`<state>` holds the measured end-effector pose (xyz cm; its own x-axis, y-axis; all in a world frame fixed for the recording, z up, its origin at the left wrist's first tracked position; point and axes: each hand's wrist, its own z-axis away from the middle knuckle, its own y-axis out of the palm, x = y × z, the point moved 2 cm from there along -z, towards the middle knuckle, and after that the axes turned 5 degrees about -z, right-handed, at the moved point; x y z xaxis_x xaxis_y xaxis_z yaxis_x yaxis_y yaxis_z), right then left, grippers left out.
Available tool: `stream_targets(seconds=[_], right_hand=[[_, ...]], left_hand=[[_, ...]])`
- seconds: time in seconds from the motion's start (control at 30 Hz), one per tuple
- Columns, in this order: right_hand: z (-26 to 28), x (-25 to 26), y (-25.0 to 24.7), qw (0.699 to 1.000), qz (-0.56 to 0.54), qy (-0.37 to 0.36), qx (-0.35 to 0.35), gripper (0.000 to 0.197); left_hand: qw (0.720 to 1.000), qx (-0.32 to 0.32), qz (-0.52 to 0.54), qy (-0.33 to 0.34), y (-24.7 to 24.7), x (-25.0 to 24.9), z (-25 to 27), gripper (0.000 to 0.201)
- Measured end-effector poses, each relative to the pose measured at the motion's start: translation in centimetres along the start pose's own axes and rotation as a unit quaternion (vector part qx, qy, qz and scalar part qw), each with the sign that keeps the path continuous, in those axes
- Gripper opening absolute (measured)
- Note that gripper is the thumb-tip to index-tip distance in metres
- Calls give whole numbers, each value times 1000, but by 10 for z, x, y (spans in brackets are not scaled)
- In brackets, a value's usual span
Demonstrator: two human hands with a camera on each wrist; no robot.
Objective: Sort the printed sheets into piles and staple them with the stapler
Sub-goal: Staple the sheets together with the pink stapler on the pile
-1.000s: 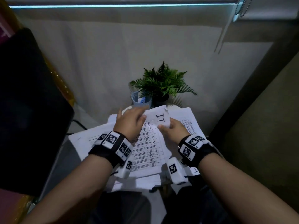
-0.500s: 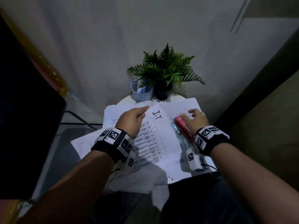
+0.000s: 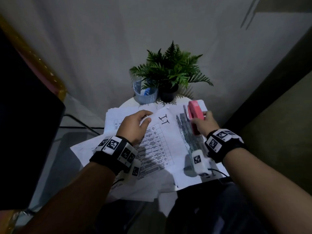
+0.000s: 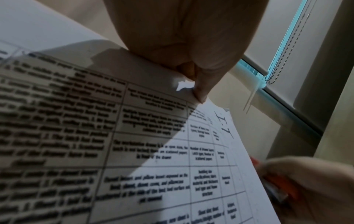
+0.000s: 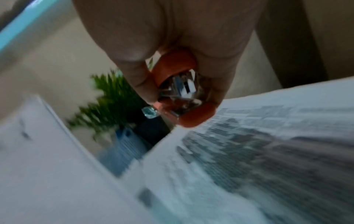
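A printed sheet marked "1.1" [image 3: 162, 141] with a table on it lies on top of other sheets on a small round table. My left hand [image 3: 135, 125] pinches its far left corner between thumb and fingers; the left wrist view shows that pinch on the sheet [image 4: 157, 151]. My right hand [image 3: 202, 124] grips a pink-red stapler [image 3: 195, 114], lifted above the right-hand pile of sheets [image 3: 190, 142], nose pointing away from me. In the right wrist view the stapler [image 5: 182, 91] sits between my thumb and fingers, its metal mouth facing the camera.
A potted fern [image 3: 170, 71] and a pale blue cup [image 3: 146, 95] stand at the table's far edge. More loose sheets [image 3: 87, 149] spread to the left and hang over the near edge. A dark panel [image 3: 25, 115] stands on the left.
My right hand let go of the "1.1" sheet, took hold of the stapler on the right pile and has lifted it forward. The left hand keeps its pinch on the sheet's corner.
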<state>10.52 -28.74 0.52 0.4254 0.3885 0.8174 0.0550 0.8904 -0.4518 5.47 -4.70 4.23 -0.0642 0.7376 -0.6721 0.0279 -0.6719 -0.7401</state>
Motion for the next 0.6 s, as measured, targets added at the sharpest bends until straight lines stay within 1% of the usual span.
stream_targets(seconds=[0.03,0.1,0.17,0.23,0.3,0.4,0.53,0.6], right_hand=[[3,7,-3,996,-93,2,1,43],[8,20,-5,971,-237,-11,-23,47],[15,33,-4,948,-307,-35,-70,55],[25,46,2,932,-345,-50,-95,60],[33,53,9,930,-348,-56,-103,54],[48,56,18,940,-323,-41,-104,50],[71,55,26,952,-285,-51,-96,43],[79,56,28,953,-286,-47,-94,42]], left_hand=[[1000,-1,-1,3,0,-2,2,22],[1000,-2,-2,8,-2,-6,5,23],[1000,-4,-3,11,-4,-10,9,23],[1000,-9,-3,16,-6,-13,13,22],[1000,-13,1,18,-8,-16,16,22],[1000,-15,1,19,-12,-22,22,22],[1000,-20,-2,22,-15,-27,30,22],[999,-25,-5,27,-17,-28,33,21]])
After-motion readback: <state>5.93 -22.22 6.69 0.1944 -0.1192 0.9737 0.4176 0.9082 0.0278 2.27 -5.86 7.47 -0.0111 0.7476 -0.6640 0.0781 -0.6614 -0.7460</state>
